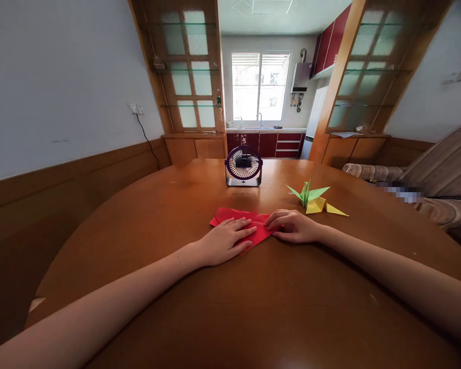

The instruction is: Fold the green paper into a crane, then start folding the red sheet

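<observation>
A folded sheet of red paper (pixel 258 221) lies on the wooden table in front of me. My left hand (pixel 226 240) rests flat on its left part, fingers spread and stretched out over the paper. At the paper's right corner is my right hand (pixel 295 226), its fingers bent and its thumb and fingertips closed on the edge. Part of the paper is hidden under both hands. Beyond my right hand sit a green paper crane (pixel 308 193) and a yellow folded paper piece (pixel 325 206), touching or nearly so.
A small dark fan (pixel 244 165) stands on the round wooden table (pixel 169 215), straight ahead past the paper. A striped armchair (pixel 426 164) is at the right. Behind the table are glass-shelved cabinets (pixel 194 97) and a kitchen with a window (pixel 259 84).
</observation>
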A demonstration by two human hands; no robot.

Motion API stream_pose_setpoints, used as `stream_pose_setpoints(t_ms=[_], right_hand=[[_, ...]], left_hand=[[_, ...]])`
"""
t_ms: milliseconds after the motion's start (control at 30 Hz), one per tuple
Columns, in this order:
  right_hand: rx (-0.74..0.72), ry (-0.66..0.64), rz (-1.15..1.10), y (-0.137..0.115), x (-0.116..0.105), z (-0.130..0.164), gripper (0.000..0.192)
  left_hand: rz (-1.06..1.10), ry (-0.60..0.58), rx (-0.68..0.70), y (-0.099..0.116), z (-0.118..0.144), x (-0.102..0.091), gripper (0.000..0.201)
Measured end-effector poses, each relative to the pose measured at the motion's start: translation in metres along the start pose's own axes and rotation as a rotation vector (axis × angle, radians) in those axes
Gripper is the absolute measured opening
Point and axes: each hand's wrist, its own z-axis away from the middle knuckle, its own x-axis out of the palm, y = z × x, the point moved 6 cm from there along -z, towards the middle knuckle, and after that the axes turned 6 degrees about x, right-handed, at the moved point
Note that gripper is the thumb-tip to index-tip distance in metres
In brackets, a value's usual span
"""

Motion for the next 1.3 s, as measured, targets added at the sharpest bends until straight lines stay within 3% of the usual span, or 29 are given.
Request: stream_pose_setpoints(t_ms=[133,333,633,867,1033,1300], right_hand=[[0.066,0.001,-0.075,0.018,-0.008,0.005,0.017],[0.191,0.052,-0.169,0.043,-0.015,0.010,0.021],[0.247,0.073,-0.224,0.046,-0.012,0.010,0.024],[0.312,0.091,-0.328,0.052,-0.015,0.010,0.027],[0.361,0.079,-0.409,0.056,-0.017,0.010,0.029],[0.308,0.052,-0.394,0.056,-0.016,0.009,0.027]], left_hand=[[0.007,-0.020,0.035,0.002,0.001,0.001,0.039],[0.053,-0.072,0.197,0.013,-0.001,0.002,0.040],[-0.359,-0.144,0.268,0.035,-0.012,0.008,0.045],[-0.566,-0.117,0.231,0.050,-0.031,0.020,0.067],[-0.595,-0.108,0.204,0.052,-0.038,0.022,0.073],[-0.619,-0.140,0.159,0.055,-0.051,0.025,0.075]])
